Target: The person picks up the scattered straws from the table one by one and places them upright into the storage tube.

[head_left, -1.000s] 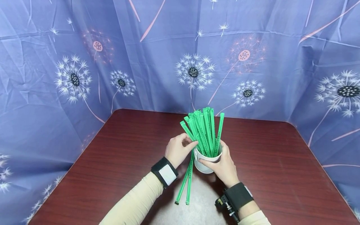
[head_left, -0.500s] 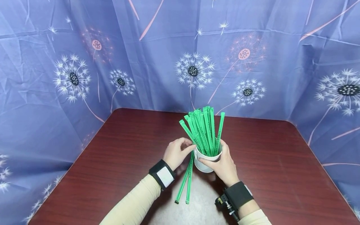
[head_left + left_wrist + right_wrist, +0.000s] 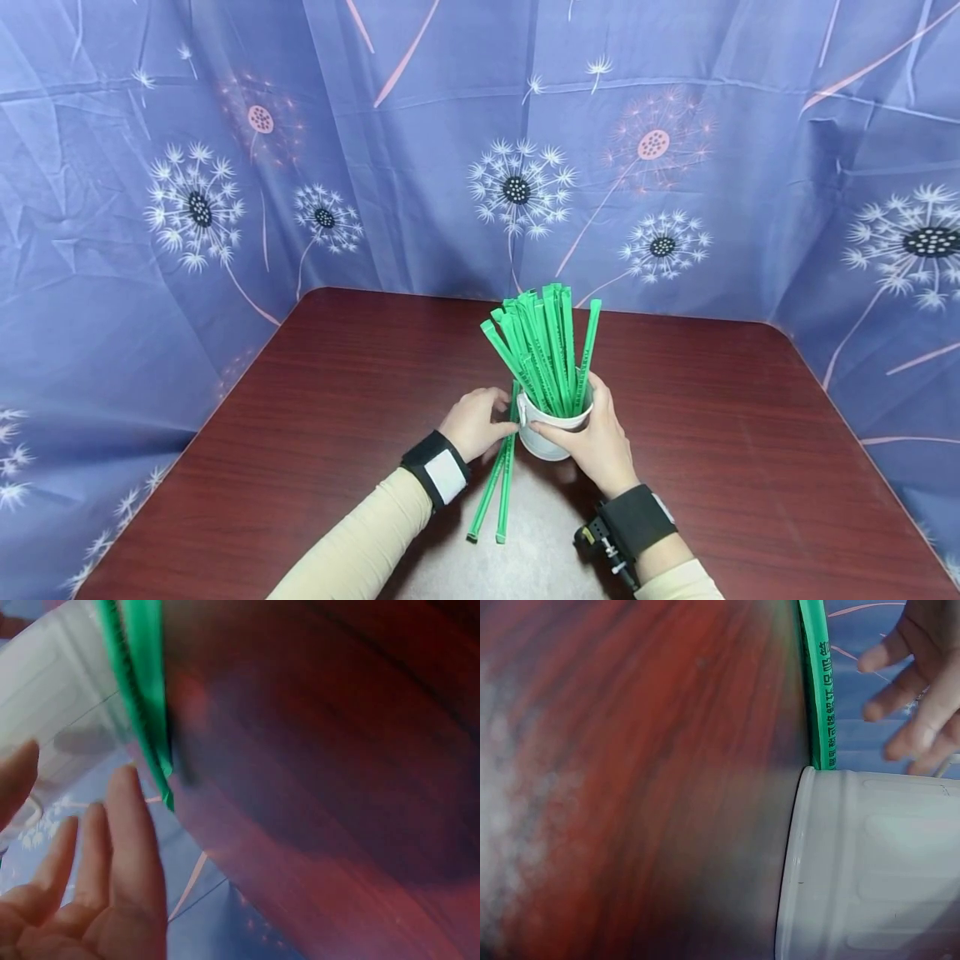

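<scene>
A small white bucket stands upright at the middle of the table, packed with green paper-wrapped straws that fan out above its rim. My right hand grips the bucket from the right, thumb across its front. To its left, my left hand hovers by two loose wrapped straws lying on the table beside the bucket. The left wrist view shows that hand's fingers extended, apart from the green straws. In the right wrist view, a straw rises past the bucket's rim.
A dark red-brown wooden table lies beneath, with a pale glare patch near its front edge. Blue dandelion-print cloth hangs behind it and along both sides. Each wrist wears a black strap.
My left hand has dropped from the straws at the bucket's rim to beside the bucket, near the two loose straws. My right hand and the bucket have stayed in place.
</scene>
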### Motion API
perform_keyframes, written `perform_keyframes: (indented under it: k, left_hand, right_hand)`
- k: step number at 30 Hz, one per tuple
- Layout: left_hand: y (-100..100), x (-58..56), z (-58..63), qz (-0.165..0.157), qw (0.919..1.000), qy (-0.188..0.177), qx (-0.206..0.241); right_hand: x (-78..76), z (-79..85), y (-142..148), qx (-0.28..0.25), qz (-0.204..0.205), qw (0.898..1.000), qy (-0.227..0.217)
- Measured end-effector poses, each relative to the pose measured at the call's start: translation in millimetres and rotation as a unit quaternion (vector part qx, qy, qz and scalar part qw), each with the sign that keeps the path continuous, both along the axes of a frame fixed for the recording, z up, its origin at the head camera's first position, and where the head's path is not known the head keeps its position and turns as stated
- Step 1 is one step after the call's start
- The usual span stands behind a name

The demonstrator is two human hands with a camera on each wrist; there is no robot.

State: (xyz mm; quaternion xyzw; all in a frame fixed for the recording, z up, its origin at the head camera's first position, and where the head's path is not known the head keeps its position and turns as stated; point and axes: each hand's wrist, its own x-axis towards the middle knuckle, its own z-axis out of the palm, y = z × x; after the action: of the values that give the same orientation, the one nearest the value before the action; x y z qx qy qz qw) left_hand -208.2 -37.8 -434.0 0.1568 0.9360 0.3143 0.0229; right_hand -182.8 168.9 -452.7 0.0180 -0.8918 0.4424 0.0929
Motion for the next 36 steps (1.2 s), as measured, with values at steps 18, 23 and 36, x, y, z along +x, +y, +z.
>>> perform_keyframes:
  k: [18,23,36]
  left_hand:
    - [7,4.9,-13.7,0.01,0.9947,-0.043,-0.093]
    - [2,6.2,-13.3,0.024,0.996,-0.067,-0.054]
    - [-3,6.3,-2.2,0.057,0.9972,-0.014,-0.045]
  right_hand:
    - [-0.7,-2.0,0,0.005,-0.005,1.0,0.001]
    - [-1.0,-1.4,0,0.007,-0.008,1.0,0.001]
    - [-0.9,-2.5,0,0.01,-0.01,1.0,-0.001]
